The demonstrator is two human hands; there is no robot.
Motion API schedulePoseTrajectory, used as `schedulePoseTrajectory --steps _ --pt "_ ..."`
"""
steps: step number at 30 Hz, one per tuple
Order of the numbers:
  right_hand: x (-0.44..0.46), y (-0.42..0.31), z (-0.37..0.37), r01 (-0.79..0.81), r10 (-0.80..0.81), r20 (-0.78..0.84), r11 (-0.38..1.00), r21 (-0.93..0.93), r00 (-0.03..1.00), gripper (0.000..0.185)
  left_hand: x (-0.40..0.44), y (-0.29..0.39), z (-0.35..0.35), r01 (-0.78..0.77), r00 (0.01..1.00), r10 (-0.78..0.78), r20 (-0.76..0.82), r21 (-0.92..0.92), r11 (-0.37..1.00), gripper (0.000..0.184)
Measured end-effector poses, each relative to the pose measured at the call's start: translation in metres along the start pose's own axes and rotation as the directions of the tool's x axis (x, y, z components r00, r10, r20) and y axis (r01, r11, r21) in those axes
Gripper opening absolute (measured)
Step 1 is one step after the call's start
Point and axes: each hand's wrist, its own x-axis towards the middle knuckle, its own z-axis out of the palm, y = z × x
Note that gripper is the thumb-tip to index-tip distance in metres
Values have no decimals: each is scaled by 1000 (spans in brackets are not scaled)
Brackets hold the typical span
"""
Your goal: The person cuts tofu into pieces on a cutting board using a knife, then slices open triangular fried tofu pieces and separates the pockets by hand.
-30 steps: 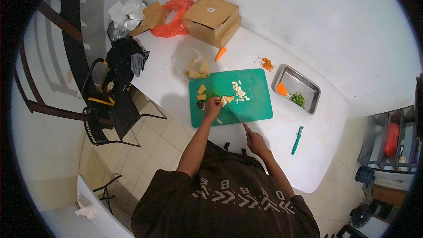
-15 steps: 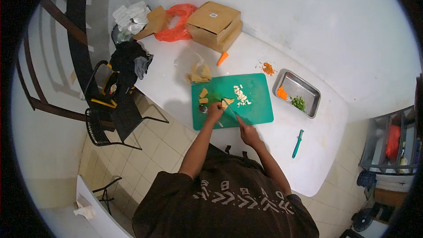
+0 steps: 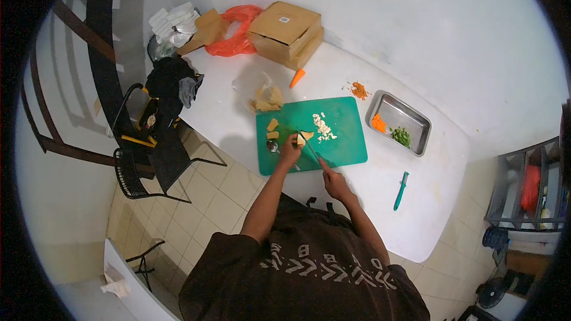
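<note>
Flanking green board (image 3: 342,142): bag (image 3: 267,96), metal tray (image 3: 407,113)

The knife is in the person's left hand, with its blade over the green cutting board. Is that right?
Not quite: the head view shows the knife in the right hand, not the left hand. Its blade is indeed over the green cutting board.

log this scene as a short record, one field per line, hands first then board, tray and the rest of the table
left grip: at a tan piece
right grip: on the knife, blade at that piece
board: green; white bits, two more tan blocks, spoon
tray: orange bits, green bits
table: carrot, peeler, peelings, boxes
</note>
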Motion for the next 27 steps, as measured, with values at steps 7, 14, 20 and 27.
schedulePoseTrajectory --steps 7,14,20,27 --pt "-28 -24 -17 7 -3 -32 992 129 999 53 -15 13 -36 368 930 -216 298 -742 560 40" --pt "-42 -65 -35 -61 58 21 973 222 998 54 -24 27 -50 410 912 -73 403 -903 133 34" --pt "-29 -77 -32 5 23 -104 964 265 994 55 -2 70 -63 530 832 -128 540 -842 -103 32" --pt "-12 -104 -40 -130 151 -63 957 259 986 57 24 66 -58 498 866 -11 500 -860 111 30"
